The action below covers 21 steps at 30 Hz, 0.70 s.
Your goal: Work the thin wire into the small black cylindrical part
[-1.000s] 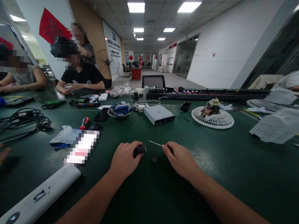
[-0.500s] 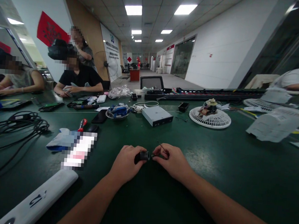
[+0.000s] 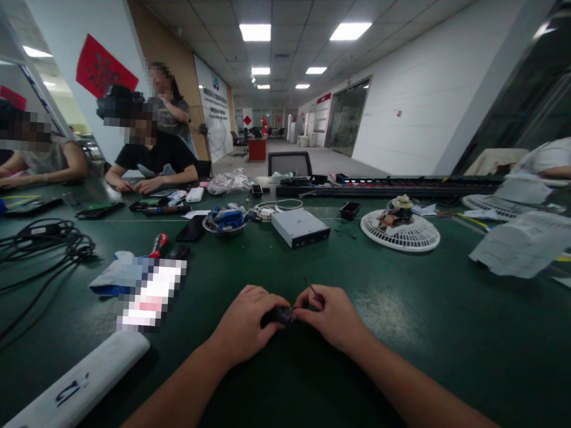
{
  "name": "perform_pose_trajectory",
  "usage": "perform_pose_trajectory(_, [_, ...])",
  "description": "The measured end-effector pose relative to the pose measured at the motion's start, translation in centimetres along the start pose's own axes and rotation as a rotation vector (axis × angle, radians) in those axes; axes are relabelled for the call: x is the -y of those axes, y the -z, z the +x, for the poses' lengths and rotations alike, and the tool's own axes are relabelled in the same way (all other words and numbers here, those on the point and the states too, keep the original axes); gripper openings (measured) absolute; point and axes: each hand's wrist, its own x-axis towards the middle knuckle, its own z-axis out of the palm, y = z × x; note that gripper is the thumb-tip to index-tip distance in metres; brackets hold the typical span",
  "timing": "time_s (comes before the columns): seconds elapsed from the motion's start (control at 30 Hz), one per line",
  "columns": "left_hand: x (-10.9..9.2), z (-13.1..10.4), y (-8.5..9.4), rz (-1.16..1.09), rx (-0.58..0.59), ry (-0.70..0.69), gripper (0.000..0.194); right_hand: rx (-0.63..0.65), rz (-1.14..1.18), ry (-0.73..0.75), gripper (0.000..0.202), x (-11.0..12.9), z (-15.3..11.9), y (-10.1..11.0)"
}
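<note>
A small, dark, cylindrical piece (image 3: 283, 316) sits between the two hands, above the near middle of the dark green tabletop (image 3: 273, 389). The left hand (image 3: 248, 322) grips it from the left, with the fingers over its far side and the thumb along its near side. Its long axis runs roughly left to right, about level with the table, and its exposed end points right, towards the right hand (image 3: 330, 316). That hand has its thumb and forefinger pinched together right at this end; whether they hold some tiny part there is too small to tell. The right hand's curled fingers also hold a thin, dark rod-shaped tool (image 3: 308, 283), whose free end slants up and towards the far left.

Beyond the hands lies a silver-grey, box-shaped metal drive (image 3: 300, 227), with a round white plastic grille (image 3: 411, 240) to its right. A long white bar-shaped casing (image 3: 81, 379) lies at near left.
</note>
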Motion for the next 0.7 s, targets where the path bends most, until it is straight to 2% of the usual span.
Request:
perform_pose_trajectory(0.23, [-0.07,-0.06,-0.13,-0.002,0.016,0.014,0.030,0.027,0.039,-0.023,0.042,0.11,0.09,0.26])
perform_pose_trajectory(0.5, [-0.02,-0.04,-0.04,-0.011,0.005,0.014,0.033,-0.002,-0.159,0.035,0.040,0.03,-0.01,0.47])
perform_pose_trajectory(0.7, [-0.09,-0.07,0.10,-0.032,0.006,-0.008,0.031,0.034,-0.208,-0.033,0.036,0.01,0.18,0.47])
